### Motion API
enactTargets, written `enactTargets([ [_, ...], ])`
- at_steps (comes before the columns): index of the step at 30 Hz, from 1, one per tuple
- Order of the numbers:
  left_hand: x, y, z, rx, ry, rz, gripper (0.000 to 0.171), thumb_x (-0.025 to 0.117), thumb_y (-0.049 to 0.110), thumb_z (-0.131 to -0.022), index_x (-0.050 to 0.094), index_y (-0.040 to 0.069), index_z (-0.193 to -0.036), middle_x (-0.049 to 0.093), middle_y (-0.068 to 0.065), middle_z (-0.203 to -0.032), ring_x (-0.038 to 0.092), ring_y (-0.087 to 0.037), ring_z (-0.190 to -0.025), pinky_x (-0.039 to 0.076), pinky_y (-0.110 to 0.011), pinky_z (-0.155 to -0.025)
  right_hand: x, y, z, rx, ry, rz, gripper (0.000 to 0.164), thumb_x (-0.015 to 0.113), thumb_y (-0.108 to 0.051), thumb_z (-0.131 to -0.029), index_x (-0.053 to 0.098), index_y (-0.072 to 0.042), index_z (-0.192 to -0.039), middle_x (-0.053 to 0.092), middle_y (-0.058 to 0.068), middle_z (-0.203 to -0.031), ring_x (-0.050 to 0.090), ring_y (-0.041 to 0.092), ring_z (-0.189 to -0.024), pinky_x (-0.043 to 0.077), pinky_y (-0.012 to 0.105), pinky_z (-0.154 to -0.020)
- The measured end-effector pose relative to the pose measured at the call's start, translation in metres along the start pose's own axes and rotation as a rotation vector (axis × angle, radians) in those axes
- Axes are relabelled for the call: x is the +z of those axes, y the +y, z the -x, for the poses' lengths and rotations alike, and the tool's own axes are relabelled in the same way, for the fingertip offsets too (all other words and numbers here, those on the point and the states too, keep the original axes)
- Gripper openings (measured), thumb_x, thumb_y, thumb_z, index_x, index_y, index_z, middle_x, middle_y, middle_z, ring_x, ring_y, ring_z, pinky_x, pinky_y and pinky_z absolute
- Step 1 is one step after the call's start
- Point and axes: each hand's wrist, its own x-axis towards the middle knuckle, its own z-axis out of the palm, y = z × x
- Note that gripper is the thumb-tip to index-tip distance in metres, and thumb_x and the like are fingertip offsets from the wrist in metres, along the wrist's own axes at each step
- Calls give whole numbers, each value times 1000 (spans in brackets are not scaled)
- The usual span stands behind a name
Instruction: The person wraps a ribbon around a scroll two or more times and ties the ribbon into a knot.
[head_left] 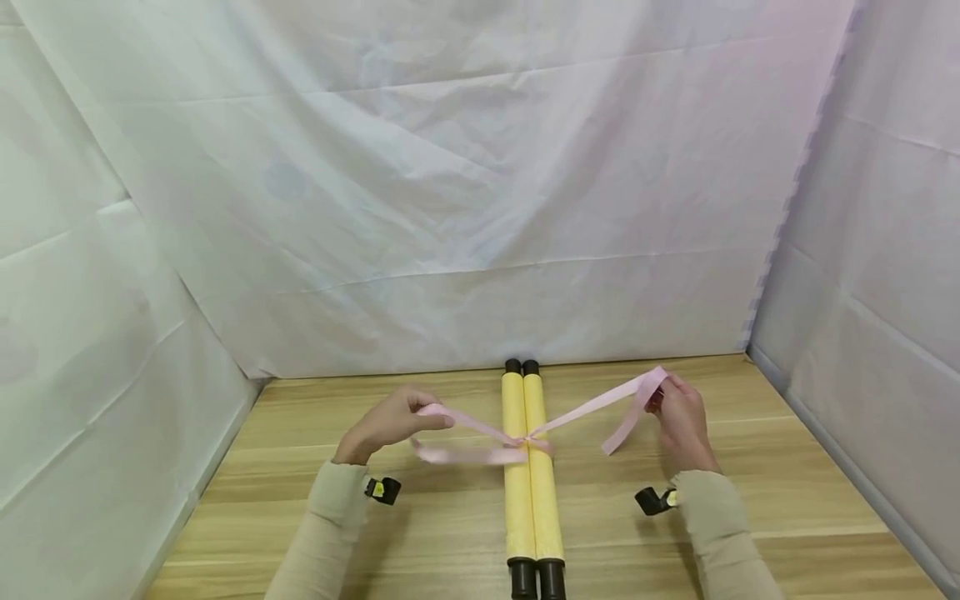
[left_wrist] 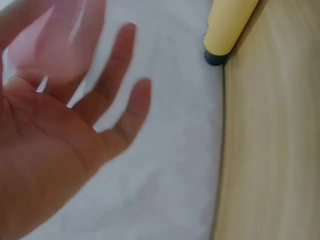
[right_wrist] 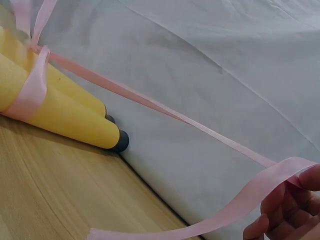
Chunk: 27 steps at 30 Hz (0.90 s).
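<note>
Two yellow tubes with black end caps (head_left: 518,500) lie side by side, pointing away from me. A pink ribbon (head_left: 585,410) wraps round both near their middle and crosses on top. On the left, my left hand (head_left: 390,425) holds one length of it between thumb and fingers; a blurred tail hangs below. In the left wrist view, the other fingers (left_wrist: 141,95) spread loosely. My right hand (head_left: 684,421) pinches the other length, raised and drawn out taut to the right. From those fingertips a loose ribbon end (right_wrist: 240,200) droops in the right wrist view.
The tubes lie on a wood-grain tabletop (head_left: 450,533), their far ends close to a white cloth backdrop (head_left: 480,183). More white sheeting stands at the left (head_left: 90,333) and right (head_left: 885,250). Small black wrist devices (head_left: 386,490) sit below both hands.
</note>
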Motion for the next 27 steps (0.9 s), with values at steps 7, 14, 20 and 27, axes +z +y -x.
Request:
enactTargets([
  [7, -13, -24, 9, -39, -16, 278, 38, 59, 34, -92, 63, -4, -86, 67, -7, -76, 62, -32, -78, 47, -46, -84, -4, -20, 7, 94, 53, 97, 22, 49, -21, -98, 63, -7, -87, 58, -5, -63, 52, 6, -57, 47, 16, -49],
  [14, -30, -29, 20, -149, 71, 81, 34, 62, 42, -88, 68, 9, -81, 35, 2, -56, 30, -15, -48, 35, -28, -49, -27, -25, 6, 104, 121, 466, 28, 43, -25, -99, 58, -1, -100, 57, -9, -61, 53, 4, -54, 46, 17, -48],
  [20, -34, -40, 25, -236, 113, -117, 35, 65, 45, -85, 61, 13, -70, 43, 1, -65, 35, -14, -56, 36, -32, -60, -50, -25, 8, 92, 42, 778, 35, 39, -24, -97, 60, 4, -101, 59, -2, -70, 50, 10, -56, 42, 25, -54],
  [27, -31, -58, 30, -257, 108, -191, 39, 64, 31, -89, 44, 11, -62, 36, 2, -59, 29, -13, -51, 36, -30, -57, -66, -22, 10, 132, -78, 1008, 34, 42, -21, -93, 65, 4, -93, 59, 4, -65, 50, 16, -63, 42, 31, -59],
])
